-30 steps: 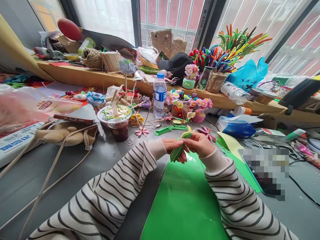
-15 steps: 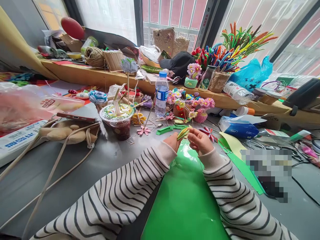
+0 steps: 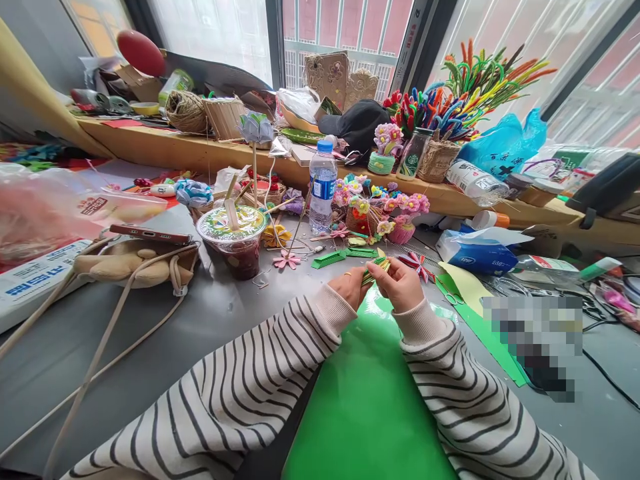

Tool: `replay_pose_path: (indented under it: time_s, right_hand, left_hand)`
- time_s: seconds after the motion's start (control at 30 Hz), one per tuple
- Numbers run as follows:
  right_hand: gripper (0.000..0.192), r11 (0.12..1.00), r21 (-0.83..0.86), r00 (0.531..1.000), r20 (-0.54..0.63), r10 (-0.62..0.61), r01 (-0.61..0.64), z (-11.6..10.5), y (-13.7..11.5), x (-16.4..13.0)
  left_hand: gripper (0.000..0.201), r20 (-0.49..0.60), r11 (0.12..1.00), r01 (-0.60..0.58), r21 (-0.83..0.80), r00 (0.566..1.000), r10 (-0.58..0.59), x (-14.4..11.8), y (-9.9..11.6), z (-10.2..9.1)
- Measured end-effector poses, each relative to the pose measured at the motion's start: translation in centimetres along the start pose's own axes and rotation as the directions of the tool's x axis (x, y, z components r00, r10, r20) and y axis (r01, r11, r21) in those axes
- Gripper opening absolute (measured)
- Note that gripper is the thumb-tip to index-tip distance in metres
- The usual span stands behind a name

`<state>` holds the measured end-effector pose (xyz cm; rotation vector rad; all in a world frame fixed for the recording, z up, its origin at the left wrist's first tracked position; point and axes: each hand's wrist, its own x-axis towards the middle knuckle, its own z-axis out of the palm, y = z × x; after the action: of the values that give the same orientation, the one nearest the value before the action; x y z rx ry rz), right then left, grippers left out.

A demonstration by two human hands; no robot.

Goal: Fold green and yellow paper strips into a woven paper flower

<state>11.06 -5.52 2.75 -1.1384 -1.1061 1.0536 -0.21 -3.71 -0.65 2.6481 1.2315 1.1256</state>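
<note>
Between my hands is a small bundle of green and yellow folded strips [image 3: 376, 269], layered closely together; whether they are ribbon or paper I cannot tell. My left hand [image 3: 349, 287] is closed around its left end. The thumb and fingers of my right hand [image 3: 404, 287] pinch its right side and hide part of it. Both hands are above the far end of a glossy green sheet [image 3: 370, 400]. Just beyond them lie green folded strips [image 3: 330, 259] and a red-and-white striped ribbon flower [image 3: 419, 265].
A lidded drink cup [image 3: 233, 233] and a pink flower [image 3: 287, 260] are to the left. A water bottle [image 3: 323, 190] stands behind. Scissors [image 3: 453, 298], a blue tissue pack [image 3: 475, 252] and a green strip [image 3: 493, 347] lie right. Flowers and pipe cleaners [image 3: 475, 93] crowd the back.
My right hand has turned and closed in on the bundle, its fingers now covering more of the right side. The left hand keeps its hold. The view has shifted slightly.
</note>
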Motion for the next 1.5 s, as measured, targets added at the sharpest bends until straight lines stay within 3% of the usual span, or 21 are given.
replay_pose_path:
  time_s: [0.13, 0.3, 0.37, 0.53, 0.7, 0.8, 1.0, 1.17, 1.33, 1.4, 1.5]
  right_hand:
    - [0.029, 0.999, 0.034, 1.000, -0.005, 0.015, -0.015, -0.6, 0.1, 0.3]
    - [0.027, 0.993, 0.119, 0.999, -0.015, 0.031, -0.029, -0.9, 0.3, 0.7]
    - [0.027, 0.990, 0.140, 0.999, -0.014, 0.033, -0.031, -0.9, 0.4, 0.8]
    - [0.026, 0.988, 0.152, 1.000, -0.001, 0.011, -0.011, -0.7, 0.2, 0.7]
    - [0.026, 0.990, 0.138, 1.000, -0.007, 0.004, -0.003, -0.6, 0.1, 0.6]
    - [0.027, 0.992, 0.128, 1.000, -0.011, 0.010, -0.009, -0.7, 0.2, 0.6]
    - [0.028, 0.992, 0.126, 0.999, -0.017, 0.032, -0.030, -0.7, 0.6, 0.8]
    - [0.028, 0.990, 0.130, 0.998, -0.021, 0.059, -0.056, -0.6, 0.8, 0.8]
    - [0.027, 0.992, 0.115, 0.998, -0.009, 0.059, -0.058, -0.5, 0.8, 0.7]
    - [0.027, 0.991, 0.118, 0.998, -0.003, 0.059, -0.059, -0.5, 0.9, 0.7]
    - [0.029, 0.987, 0.130, 0.996, 0.022, 0.088, -0.091, -0.6, 1.2, 0.9]
  left_hand:
    - [0.034, -0.056, 0.988, -0.025, -0.153, 0.998, 0.017, -0.2, -0.2, -0.6]
    - [0.028, -0.141, 0.897, 0.040, -0.440, 0.983, -0.113, -0.2, -0.7, -1.1]
    - [0.028, -0.140, 0.817, 0.085, -0.570, 0.970, -0.199, -0.2, -0.8, -1.1]
    - [0.026, 0.006, 0.487, 0.214, -0.847, 0.919, -0.393, 0.1, -0.3, -0.9]
    - [0.022, 0.070, 0.377, 0.262, -0.888, 0.889, -0.452, 0.4, 0.1, -1.5]
    - [0.022, 0.177, 0.286, 0.344, -0.894, 0.859, -0.480, 0.6, 0.0, -2.0]
    - [0.031, 0.482, 0.041, 0.564, -0.825, 0.738, -0.472, 1.1, -0.6, -2.3]
    - [0.031, 0.567, -0.101, 0.599, -0.794, 0.670, -0.479, 1.1, -0.7, -2.1]
    - [0.027, 0.563, -0.154, 0.572, -0.806, 0.660, -0.498, 0.9, -0.7, -1.8]
    - [0.025, 0.496, -0.085, 0.539, -0.838, 0.687, -0.530, 0.9, -0.6, -1.7]
    - [0.021, 0.350, 0.094, 0.481, -0.871, 0.744, -0.569, 0.8, -0.5, -1.7]
